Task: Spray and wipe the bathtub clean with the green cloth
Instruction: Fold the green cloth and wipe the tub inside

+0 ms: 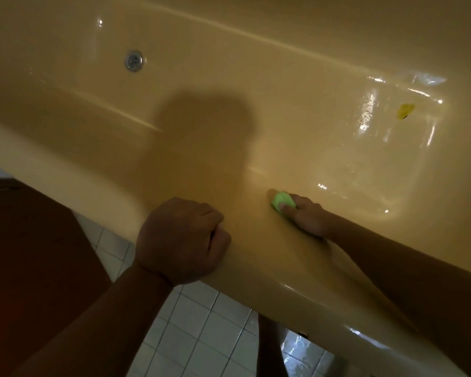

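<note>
- The right hand [307, 217] reaches inside the yellow bathtub [256, 77], its fingers clutching the balled green cloth [282, 201] and pressing it against the near inner wall.
- The left hand [182, 240] grips the near rim, fingers curled over its inner edge.
- A metal drain [133, 60] sits far left.
- A small yellow scrap [405, 111], too blurred to identify, lies at the wet right end.
- White floor tiles [201, 336] show below the rim.

The bathtub [256, 77] is glossy pale yellow, wet and shining at its right end, with a round metal drain [133, 60] toward the left. The green cloth [282, 200] is bunched into a small wad against the near inner wall, gripped by the right hand [306, 217].
</note>
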### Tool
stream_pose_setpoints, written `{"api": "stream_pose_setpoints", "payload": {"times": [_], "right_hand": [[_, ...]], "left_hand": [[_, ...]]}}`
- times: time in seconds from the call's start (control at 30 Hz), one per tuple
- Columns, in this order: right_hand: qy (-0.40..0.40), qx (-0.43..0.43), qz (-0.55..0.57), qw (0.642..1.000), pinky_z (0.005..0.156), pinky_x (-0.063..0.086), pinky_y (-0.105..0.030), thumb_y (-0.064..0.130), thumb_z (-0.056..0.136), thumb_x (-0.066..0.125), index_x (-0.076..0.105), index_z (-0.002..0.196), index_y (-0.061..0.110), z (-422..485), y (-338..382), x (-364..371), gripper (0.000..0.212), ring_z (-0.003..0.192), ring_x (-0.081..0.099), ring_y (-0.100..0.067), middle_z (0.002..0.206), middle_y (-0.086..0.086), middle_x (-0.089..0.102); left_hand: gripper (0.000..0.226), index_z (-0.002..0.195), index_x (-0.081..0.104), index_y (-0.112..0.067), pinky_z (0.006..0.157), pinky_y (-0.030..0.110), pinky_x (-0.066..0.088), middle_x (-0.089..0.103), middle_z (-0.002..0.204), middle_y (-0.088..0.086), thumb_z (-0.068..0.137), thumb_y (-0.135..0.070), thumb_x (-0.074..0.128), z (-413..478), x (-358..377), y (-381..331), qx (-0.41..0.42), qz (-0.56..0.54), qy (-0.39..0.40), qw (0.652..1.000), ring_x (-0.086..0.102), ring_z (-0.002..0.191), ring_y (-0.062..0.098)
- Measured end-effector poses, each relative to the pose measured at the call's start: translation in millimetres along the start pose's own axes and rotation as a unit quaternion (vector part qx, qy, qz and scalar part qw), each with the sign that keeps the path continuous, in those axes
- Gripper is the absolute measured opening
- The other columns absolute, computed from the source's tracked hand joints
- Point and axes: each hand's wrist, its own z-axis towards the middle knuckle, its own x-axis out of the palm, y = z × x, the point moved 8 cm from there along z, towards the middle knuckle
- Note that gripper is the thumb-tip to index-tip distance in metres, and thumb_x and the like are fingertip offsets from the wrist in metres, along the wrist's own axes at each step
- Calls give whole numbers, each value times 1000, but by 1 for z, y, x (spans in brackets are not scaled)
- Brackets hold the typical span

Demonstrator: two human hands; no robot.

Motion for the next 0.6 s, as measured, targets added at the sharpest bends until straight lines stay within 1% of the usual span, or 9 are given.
{"api": "stream_pose_setpoints", "payload": {"times": [0.07, 0.1, 0.2, 0.27, 0.33, 0.4, 0.47, 0.53, 0.6], "right_hand": [[-23, 66, -30, 997, 123, 20, -42, 62, 106, 33, 21, 164, 29, 17, -4, 4, 67, 152, 26, -37, 168, -12, 27], [-18, 57, -29, 998, 123, 20, -42, 62, 106, 33, 22, 164, 30, 13, 11, 9, 67, 152, 26, -36, 168, -11, 27], [6, -114, 39, 993, 122, 28, -38, 62, 104, 40, 41, 156, 34, -56, 84, 18, 59, 145, 40, -20, 159, 4, 44], [12, -238, 41, 970, 116, 35, -36, 65, 102, 39, 44, 151, 37, -127, 129, 14, 57, 138, 45, -12, 148, 16, 51], [30, -308, 24, 951, 114, 33, -28, 56, 105, 43, 43, 152, 36, -165, 139, 12, 51, 138, 43, -10, 142, 19, 50], [31, -286, 36, 957, 117, 29, -23, 56, 103, 44, 42, 154, 37, -159, 130, 6, 54, 142, 39, -3, 147, 24, 47], [31, -233, 63, 970, 117, 34, -30, 61, 99, 44, 48, 150, 35, -119, 110, 6, 58, 136, 46, 0, 145, 21, 53], [23, -180, 45, 982, 116, 39, -40, 75, 93, 42, 52, 146, 35, -59, 74, 8, 68, 131, 54, -7, 141, 13, 58], [-8, -81, 8, 997, 120, 36, -46, 95, 80, 35, 43, 153, 38, 0, 30, 4, 93, 138, 50, -20, 151, 5, 52]], "left_hand": [[41, 77, 72, -13, 65, 44, 47, 70, 77, 5, 97, -32, 42, -1, 0, 6, -3, 4, 3, 1000, 61, 64, 31], [42, 77, 72, -13, 66, 45, 47, 70, 77, 5, 98, -33, 42, -1, -1, 8, -4, 3, 4, 1000, 61, 64, 31], [40, 76, 71, -15, 68, 45, 46, 70, 78, 4, 98, -33, 43, -1, -2, 13, -4, 11, -2, 1000, 60, 66, 31], [37, 75, 69, -16, 67, 44, 44, 68, 76, 4, 98, -32, 44, -1, -5, 16, -6, 14, -8, 1000, 59, 65, 32], [37, 73, 67, -16, 65, 44, 43, 65, 73, 4, 98, -32, 44, -1, -8, 18, -7, 12, -10, 1000, 57, 63, 32], [38, 73, 68, -15, 65, 45, 45, 66, 73, 4, 97, -32, 44, -1, -9, 21, -12, 9, -12, 1000, 58, 63, 33], [39, 74, 70, -14, 67, 46, 47, 69, 75, 5, 95, -32, 44, -1, -8, 24, -17, 6, -9, 1000, 61, 65, 32], [40, 75, 72, -13, 68, 46, 48, 71, 76, 6, 95, -32, 43, 0, -7, 28, -19, 2, -7, 1000, 63, 66, 32], [40, 75, 72, -14, 69, 46, 48, 71, 77, 5, 95, -33, 43, -1, -6, 32, -18, 7, -4, 1000, 63, 67, 33]]}}
